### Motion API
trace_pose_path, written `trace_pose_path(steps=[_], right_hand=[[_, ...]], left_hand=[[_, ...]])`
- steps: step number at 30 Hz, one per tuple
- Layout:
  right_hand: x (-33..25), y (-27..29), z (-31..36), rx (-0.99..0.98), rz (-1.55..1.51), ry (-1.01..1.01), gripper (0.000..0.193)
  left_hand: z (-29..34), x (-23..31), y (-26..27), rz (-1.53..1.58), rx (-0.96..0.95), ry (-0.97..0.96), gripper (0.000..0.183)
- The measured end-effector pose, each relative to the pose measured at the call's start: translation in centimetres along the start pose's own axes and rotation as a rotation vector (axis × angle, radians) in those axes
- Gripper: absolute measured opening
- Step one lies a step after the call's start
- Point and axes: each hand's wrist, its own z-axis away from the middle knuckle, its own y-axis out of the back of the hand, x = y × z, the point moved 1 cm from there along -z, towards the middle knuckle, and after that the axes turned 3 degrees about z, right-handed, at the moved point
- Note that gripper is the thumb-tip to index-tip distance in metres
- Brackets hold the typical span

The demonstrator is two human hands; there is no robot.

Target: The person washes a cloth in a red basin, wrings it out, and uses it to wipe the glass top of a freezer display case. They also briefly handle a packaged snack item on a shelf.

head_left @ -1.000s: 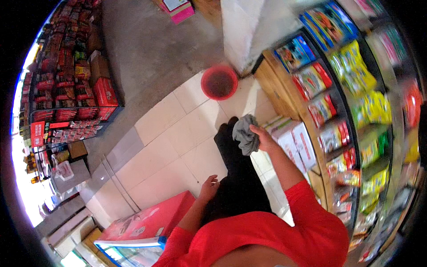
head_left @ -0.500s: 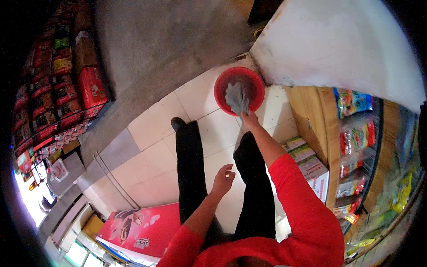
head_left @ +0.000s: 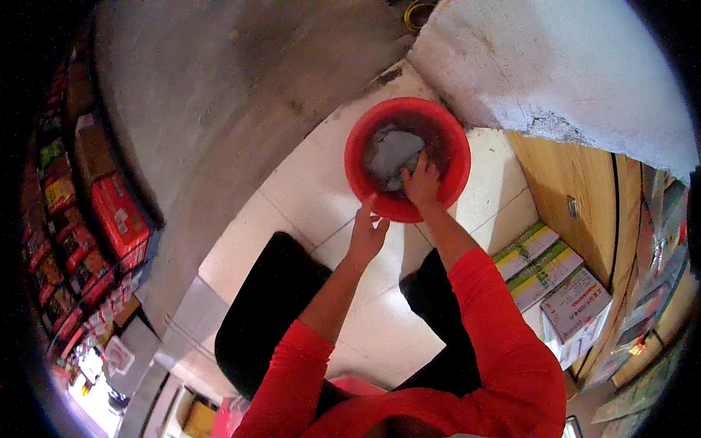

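A red plastic basin (head_left: pixel 458 177) stands on the tiled floor in front of me, holding dark, murky water. In it lies a bunched grey cloth (head_left: pixel 396 151), partly under the water. My right hand (head_left: pixel 422 181) reaches over the near rim with its fingers spread, touching or just above the cloth's right edge. Just outside the near left rim is my left hand (head_left: pixel 369 232), its fingers apart and nothing in them. I cannot tell whether its fingertips touch the rim.
A rough white wall (head_left: pixel 555 66) rises behind the basin at right. Beside it stand a wooden cabinet (head_left: pixel 577 197) and stacked cartons (head_left: pixel 544 266). Grey concrete (head_left: pixel 219 95) borders the tiles at left. Shelves of packets (head_left: pixel 73 233) line the far left.
My right hand has let go of the cloth, which now lies in the basin. Both hands have moved forward, the left up to the rim. My view is lower and closer, with my knees bent.
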Motion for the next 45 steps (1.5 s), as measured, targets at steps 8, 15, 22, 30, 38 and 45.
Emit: trace_pose_path(steps=[8,15,22,30,38,45], right_hand=[[1.4,-4.8,-5.0,0.085,0.221,0.194,0.069],[0.9,3.2,-3.0,0.227,-0.235,0.391,0.055],[-1.8,10.0,2.9,-0.324,-0.741,0.533,0.050],[-0.7,5.6,2.1,0.259,-0.927,0.108,0.063],[-2.3,7.1,7.3,-0.588,-2.347,-0.298,0.047],[0.3,1.2,1.5,-0.130,-2.267,-0.152,0.045]], left_hand=[[-11.0,-5.4,-4.3,-0.069,0.013,-0.029,0.080],[-14.4,-4.7,-3.1,0.529,0.016,0.414,0.075],[-17.2,-2.2,-2.1,1.081,-0.414,0.481,0.054],[-12.0,3.6,-3.3,0.584,-0.468,-0.025,0.040],[-6.2,12.9,-2.2,0.817,-0.416,0.726,0.046],[-15.8,5.6,-3.3,0.674,-0.562,0.675,0.053]])
